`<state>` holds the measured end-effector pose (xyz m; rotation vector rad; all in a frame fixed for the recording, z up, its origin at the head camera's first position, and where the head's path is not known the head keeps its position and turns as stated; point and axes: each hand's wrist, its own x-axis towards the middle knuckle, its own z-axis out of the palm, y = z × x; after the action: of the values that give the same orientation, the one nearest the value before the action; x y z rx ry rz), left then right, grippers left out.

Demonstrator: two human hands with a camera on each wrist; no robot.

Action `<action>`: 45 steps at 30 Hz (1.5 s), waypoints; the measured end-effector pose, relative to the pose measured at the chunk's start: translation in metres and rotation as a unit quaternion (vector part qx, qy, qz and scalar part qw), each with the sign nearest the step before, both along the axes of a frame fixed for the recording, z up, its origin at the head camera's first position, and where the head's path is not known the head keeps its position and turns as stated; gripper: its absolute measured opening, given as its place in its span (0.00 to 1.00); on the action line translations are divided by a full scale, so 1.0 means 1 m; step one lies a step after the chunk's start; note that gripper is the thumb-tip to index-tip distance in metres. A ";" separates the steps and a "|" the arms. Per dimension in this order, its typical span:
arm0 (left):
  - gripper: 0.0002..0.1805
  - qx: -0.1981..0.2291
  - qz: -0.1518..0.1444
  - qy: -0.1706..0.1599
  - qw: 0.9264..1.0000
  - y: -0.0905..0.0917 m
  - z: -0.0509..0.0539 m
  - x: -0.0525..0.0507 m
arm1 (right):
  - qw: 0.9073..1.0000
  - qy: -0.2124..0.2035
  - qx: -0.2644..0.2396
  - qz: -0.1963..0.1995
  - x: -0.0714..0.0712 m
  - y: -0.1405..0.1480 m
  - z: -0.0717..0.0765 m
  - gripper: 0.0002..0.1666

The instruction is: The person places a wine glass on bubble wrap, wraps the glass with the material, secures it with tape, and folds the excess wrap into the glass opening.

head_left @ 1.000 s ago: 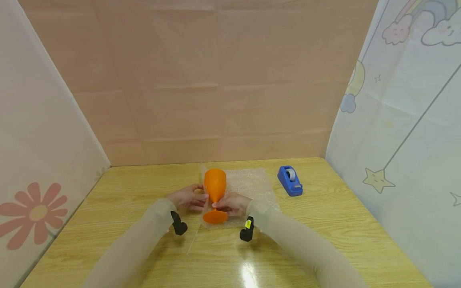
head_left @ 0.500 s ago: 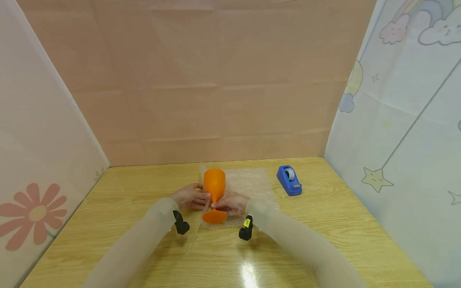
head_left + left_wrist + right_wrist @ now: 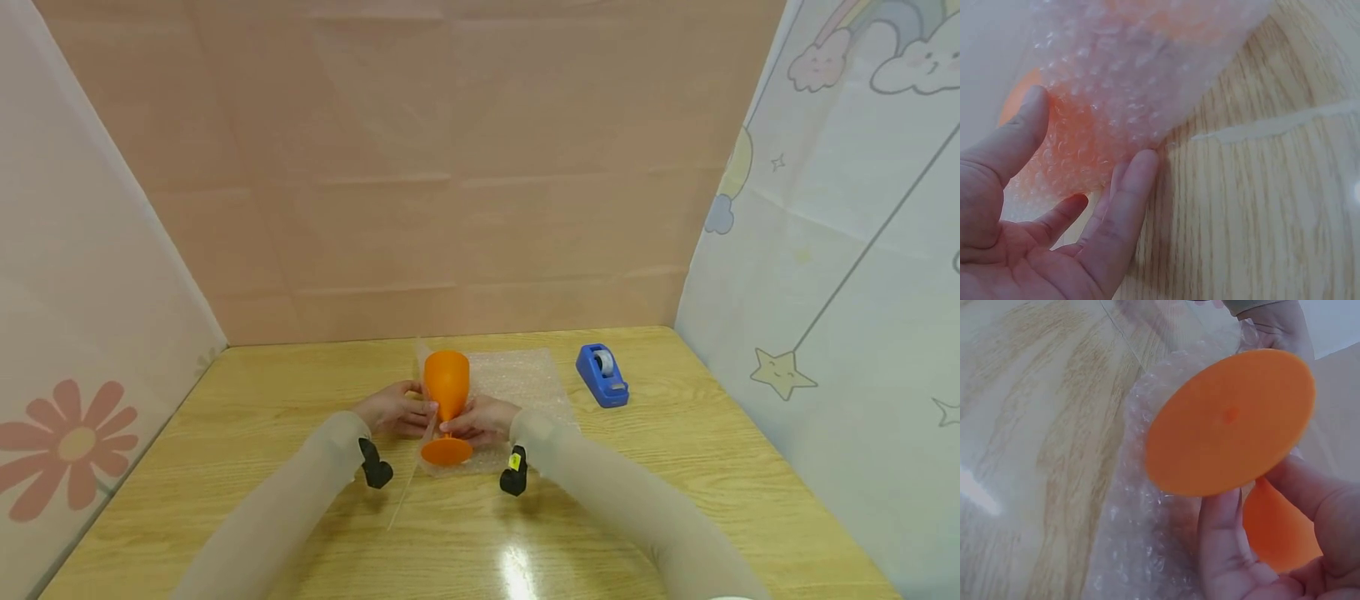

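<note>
At the far left of the head view, a pale wall cloth carries a pink flower [image 3: 77,445] that spans the lower left of the frame, beside the wooden bench [image 3: 270,383]. Left of centre, below the middle of the frame, the left hand [image 3: 392,411] has its grip on the raised left edge of the bubble wrap [image 3: 525,379], thumb and fingers holding it close beside the orange cup; in the left wrist view, orange shows through the bubbles.

The orange cup [image 3: 447,379] is just left of centre, in the lower half of the head view. It is tipped over above the wrap, with its bowl towards the top of the frame and the underside of its foot facing the bottom. Whether it touches the wrap underneath is hidden.

Just right of it, the right hand [image 3: 487,419] has its grip closed around the stem, fingertips next to the foot in the right wrist view. The rest of the wrap spreads flat behind this hand. Farther right, apart from both hands, stands a blue tape dispenser [image 3: 602,383] with a white roll in it. A yellow star [image 3: 783,374] is printed on the cloth at the right
</note>
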<state>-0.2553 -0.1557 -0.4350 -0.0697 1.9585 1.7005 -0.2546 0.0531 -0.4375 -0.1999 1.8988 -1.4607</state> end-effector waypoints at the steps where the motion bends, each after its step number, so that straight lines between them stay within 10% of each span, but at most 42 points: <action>1: 0.30 0.003 0.001 -0.001 1.000 0.000 0.000 0.000 | 1.000 0.003 -0.002 0.004 0.000 0.000 0.000 0.12; 10: 0.30 0.008 -0.003 -0.004 1.000 0.000 0.001 0.001 | 0.997 0.050 0.011 0.056 -0.001 0.005 0.013 0.09; 20: 0.29 0.022 -0.012 0.001 1.000 -0.001 -0.001 0.001 | 0.984 0.129 0.124 0.011 -0.009 0.012 0.026 0.33; 33: 0.29 0.023 -0.002 -0.006 1.000 0.000 0.000 0.001 | 0.990 0.077 0.095 -0.073 -0.022 0.014 0.030 0.38; 45: 0.30 0.012 -0.002 -0.007 1.000 0.000 -0.003 -0.002 | 0.989 0.076 0.114 -0.063 -0.026 0.013 0.023 0.34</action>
<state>-0.2572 -0.1557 -0.4380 -0.0669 1.9260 1.7169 -0.2806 0.0658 -0.4142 -0.0875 2.2197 -1.3270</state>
